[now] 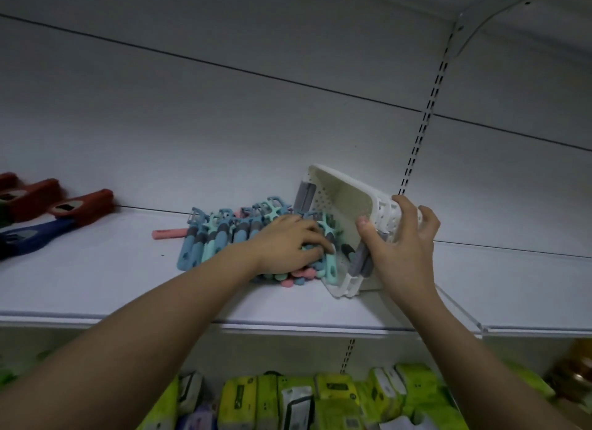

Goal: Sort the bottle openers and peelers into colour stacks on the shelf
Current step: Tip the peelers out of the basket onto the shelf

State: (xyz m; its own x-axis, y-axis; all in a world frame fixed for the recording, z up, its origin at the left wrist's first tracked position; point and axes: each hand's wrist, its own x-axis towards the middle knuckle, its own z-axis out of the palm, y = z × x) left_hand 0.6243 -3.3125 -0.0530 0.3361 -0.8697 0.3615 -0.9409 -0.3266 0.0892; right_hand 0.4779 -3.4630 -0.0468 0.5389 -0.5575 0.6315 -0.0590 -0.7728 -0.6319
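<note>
Tipping a white perforated basket (339, 205) onto its side on the white shelf (96, 269) — right hand (400, 237) gripping its rim, thumb curled over the near edge, fingers (426, 219) wrapped round the outer wall. Resting at the basket's open mouth, the left hand (285, 240), its fingers (315, 242) curled down over a heap of peelers (221, 234) in blue, teal and pink, spilling across the shelf just left of the basket. Lying a little apart at the heap's left edge, one pink handle (168, 234). Sitting well off to the far left on the same shelf, red bottle openers (83, 205) and a blue bottle opener (35, 237). Showing below — yellow-green packets (336, 394) on the lower shelf.
</note>
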